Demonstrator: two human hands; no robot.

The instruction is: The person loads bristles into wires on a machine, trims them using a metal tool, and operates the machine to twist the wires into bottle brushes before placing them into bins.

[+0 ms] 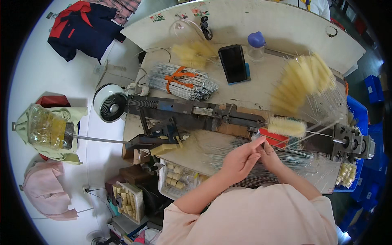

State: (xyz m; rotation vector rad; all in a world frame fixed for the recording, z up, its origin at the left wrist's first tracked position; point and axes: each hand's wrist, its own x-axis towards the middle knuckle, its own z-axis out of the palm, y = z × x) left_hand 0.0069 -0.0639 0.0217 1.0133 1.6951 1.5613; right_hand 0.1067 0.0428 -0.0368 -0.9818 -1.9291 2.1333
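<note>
My left hand (241, 161) and my right hand (271, 160) meet at the near side of a long dark metal machine (185, 109). Both have their fingers pinched around the near end of a thin metal wire (300, 140), which slants away to the right. Just beyond my fingertips, a brush with pale yellow bristles (287, 126) sits in line with the machine. Its stem runs right toward a metal chuck (347, 141). Below my hands lies a spread of loose metal wires (220, 153), partly covered by my hands. Fingers overlap, so the exact grip is partly hidden.
Farther back are a bundle of wires tied with orange cloth (183, 81), a phone (234, 63), a bottle with a purple lid (256, 45) and a pile of yellow brushes (302, 81). A fan (111, 104) stands left. A white basket (169, 190) and blue bins (355, 110) flank the table.
</note>
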